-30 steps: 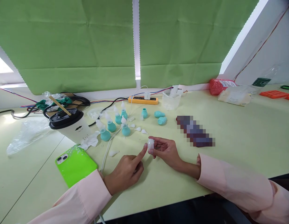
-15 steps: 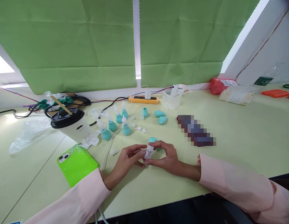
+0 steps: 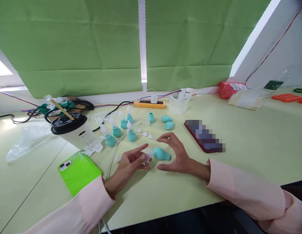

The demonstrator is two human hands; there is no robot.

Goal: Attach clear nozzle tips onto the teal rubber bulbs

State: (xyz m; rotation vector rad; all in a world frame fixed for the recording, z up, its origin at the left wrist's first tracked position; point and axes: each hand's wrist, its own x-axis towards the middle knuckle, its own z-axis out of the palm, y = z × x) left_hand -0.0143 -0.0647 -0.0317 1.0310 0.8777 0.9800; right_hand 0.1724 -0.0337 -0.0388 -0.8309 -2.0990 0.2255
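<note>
My left hand (image 3: 132, 164) pinches a small clear plastic connector (image 3: 148, 156) between thumb and fingers. Just to its right a teal rubber bulb (image 3: 161, 154) lies on its side on the table. Around that bulb my right hand (image 3: 176, 155) hovers open, thumb and fingers wide apart, apparently not touching it. Beyond the hands stand several teal bulbs with clear tips (image 3: 131, 135), like nasal aspirators. Small white tips (image 3: 144, 134) lie loose beside them. Farther back are an upright teal bulb without a tip (image 3: 151, 117) and two lying bulbs (image 3: 169, 125).
A lidded paper cup (image 3: 74, 133) and a bright green phone (image 3: 79, 172) are on the left, near a white cable (image 3: 112, 156). A red-edged phone (image 3: 202, 136) lies to the right. At the back are a yellow power strip (image 3: 149, 104) and a translucent tub (image 3: 179, 105).
My right hand has let go of the clear connector and opened, moving slightly right. The left hand keeps the connector and has shifted a little left, uncovering the teal bulb.
</note>
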